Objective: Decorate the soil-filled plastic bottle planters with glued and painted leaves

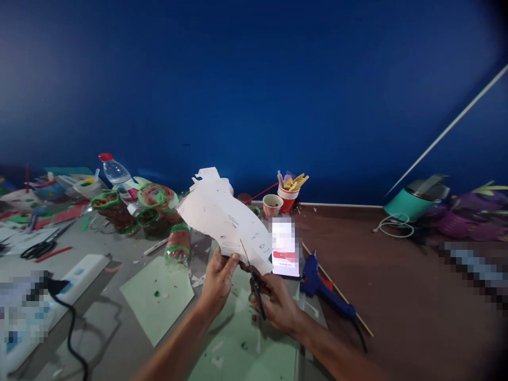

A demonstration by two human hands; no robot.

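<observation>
A large white sheet of paper (226,211) with small dark pencil or ink drawings is held up over the table, its outline irregular and partly cut. My left hand (219,275) pinches its lower edge between thumb and fingers. In my right hand (278,304) is a pair of black-handled scissors (257,293), the blade lying against the paper near its lower right edge. Whether the blades are apart cannot be made out. Below both hands lies a pale green sheet (238,354) with small paper scraps and dark bits on it.
A lit phone (284,248) stands behind my right hand, beside a blue glue gun (321,288) and a wooden stick (363,323). Jars (177,243), a plastic bottle (119,174) and cups (273,205) line the back. Left are a power strip (85,275) and other scissors (42,247).
</observation>
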